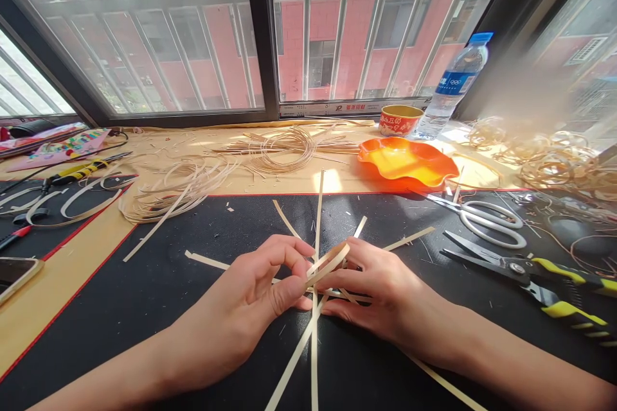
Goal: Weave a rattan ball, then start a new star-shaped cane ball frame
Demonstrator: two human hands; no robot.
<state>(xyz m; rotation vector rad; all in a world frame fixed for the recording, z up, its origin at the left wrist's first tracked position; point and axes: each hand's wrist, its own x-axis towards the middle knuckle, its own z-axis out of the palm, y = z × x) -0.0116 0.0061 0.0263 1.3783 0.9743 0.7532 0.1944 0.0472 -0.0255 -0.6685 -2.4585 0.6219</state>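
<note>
Flat pale strips, likely bamboo or rattan, cross one another on the black mat and spread out like spokes; one strip (pixel 314 359) runs toward me. My left hand (pixel 270 282) pinches a bent strip (pixel 332 263) between thumb and fingers, above the crossing point. Close beside it, my right hand (pixel 376 279) has its fingers curled around the right side of the crossing, against the same bent strip and the strips below. The fingers hide most of the centre where the strips meet.
Pruning shears (pixel 520 270) and white-handled scissors (pixel 491 221) lie at right. Behind are an orange wavy dish (pixel 409 164), a red tin (pixel 400 122), a water bottle (pixel 453 87) and coiled strips (pixel 289 151). A phone (pixel 17 276) lies at left.
</note>
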